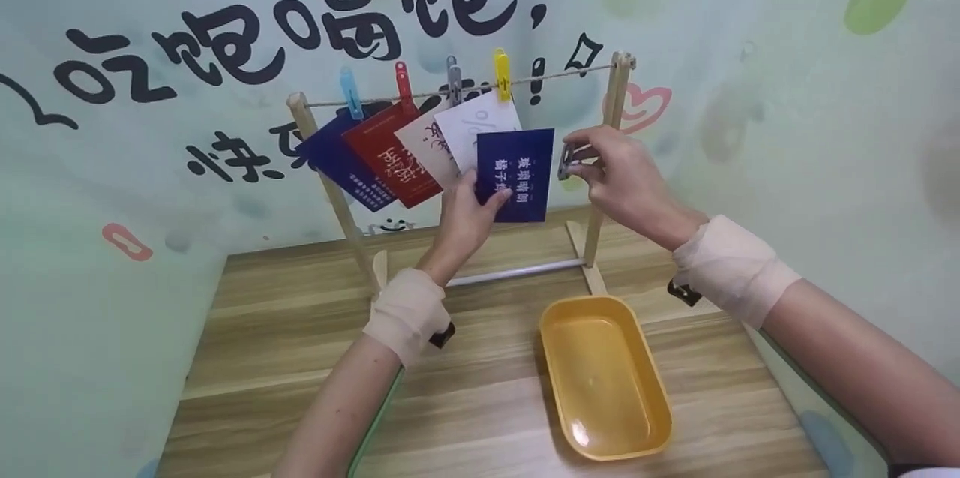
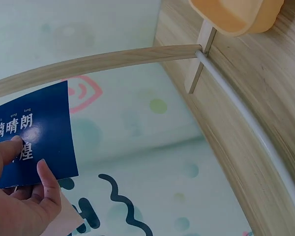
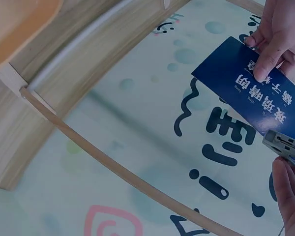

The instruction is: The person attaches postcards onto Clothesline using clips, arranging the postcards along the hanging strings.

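At frame centre I note my left hand pinching the dark blue printed card by its lower edge, held upright below the string line, while my right hand pinches a grey plastic clothes peg at the card's upper right corner, positioned for clipping.

Navy card with white lettering, grey clip, yellow tray.
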The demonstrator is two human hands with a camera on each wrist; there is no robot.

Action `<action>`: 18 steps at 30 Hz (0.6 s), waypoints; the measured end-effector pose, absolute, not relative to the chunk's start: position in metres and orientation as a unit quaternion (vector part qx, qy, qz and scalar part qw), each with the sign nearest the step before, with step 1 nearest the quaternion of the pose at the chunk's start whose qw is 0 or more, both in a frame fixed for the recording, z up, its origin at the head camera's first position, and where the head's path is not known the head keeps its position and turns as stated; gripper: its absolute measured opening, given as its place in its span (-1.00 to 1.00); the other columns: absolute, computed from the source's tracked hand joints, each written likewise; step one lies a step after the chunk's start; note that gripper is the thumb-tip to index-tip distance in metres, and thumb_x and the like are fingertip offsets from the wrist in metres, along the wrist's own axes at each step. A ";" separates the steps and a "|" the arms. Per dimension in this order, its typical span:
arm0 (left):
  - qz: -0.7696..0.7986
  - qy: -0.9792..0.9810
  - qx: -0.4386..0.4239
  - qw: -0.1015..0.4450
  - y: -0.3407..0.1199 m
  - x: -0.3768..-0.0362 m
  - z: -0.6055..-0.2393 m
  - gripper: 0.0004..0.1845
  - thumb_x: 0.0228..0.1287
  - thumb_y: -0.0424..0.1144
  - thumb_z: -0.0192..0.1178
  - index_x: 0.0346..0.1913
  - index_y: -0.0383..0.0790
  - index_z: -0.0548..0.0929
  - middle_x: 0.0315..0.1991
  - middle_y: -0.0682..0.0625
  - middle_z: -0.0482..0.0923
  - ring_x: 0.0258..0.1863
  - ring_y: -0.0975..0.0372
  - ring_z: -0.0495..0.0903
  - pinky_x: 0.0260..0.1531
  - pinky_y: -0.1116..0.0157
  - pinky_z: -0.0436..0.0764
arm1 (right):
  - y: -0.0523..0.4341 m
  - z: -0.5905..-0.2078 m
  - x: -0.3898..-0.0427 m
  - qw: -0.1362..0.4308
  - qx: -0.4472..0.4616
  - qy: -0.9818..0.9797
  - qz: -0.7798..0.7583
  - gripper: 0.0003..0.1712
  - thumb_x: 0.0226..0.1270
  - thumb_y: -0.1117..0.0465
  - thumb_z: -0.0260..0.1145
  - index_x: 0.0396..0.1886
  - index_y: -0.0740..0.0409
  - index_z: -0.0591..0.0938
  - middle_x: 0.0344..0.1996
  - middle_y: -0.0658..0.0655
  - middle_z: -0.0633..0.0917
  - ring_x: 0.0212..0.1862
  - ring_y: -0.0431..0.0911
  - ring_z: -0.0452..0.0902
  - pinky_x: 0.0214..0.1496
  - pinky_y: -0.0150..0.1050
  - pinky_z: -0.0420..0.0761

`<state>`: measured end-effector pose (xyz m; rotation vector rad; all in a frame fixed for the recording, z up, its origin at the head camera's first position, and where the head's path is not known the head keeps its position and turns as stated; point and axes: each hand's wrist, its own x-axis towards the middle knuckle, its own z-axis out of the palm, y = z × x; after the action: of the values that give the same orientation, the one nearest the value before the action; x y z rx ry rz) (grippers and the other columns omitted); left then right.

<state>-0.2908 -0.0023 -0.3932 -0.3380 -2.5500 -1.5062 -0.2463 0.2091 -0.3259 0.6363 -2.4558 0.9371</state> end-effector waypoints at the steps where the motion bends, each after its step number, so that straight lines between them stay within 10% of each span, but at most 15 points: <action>1: -0.505 -0.852 -0.114 0.081 -0.002 -0.291 -0.392 -0.55 0.34 -0.23 0.31 0.20 -0.36 0.51 0.10 -0.22 0.63 0.14 0.05 0.62 0.21 0.16 0.57 | 0.208 -0.323 -0.248 0.216 0.232 -0.886 0.337 -0.67 0.29 0.51 0.31 0.06 0.42 0.58 -0.08 0.32 0.70 -0.04 0.11 0.74 0.02 -0.09 0.73; 18: -0.496 -0.858 -0.101 0.089 0.012 -0.306 -0.373 -0.56 0.37 -0.15 0.30 0.15 -0.35 0.52 0.06 -0.19 0.64 0.09 0.09 0.63 0.14 0.18 0.58 | 0.203 -0.268 -0.272 0.249 0.185 -0.906 0.289 -0.76 0.32 0.41 0.34 -0.04 0.33 0.63 -0.06 0.27 0.73 0.06 0.10 0.64 0.22 -0.04 0.57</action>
<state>-0.3063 0.0116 -0.3732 -0.3001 -2.5532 -1.4755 -0.2721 0.2035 -0.2679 0.5035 -2.4672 0.7861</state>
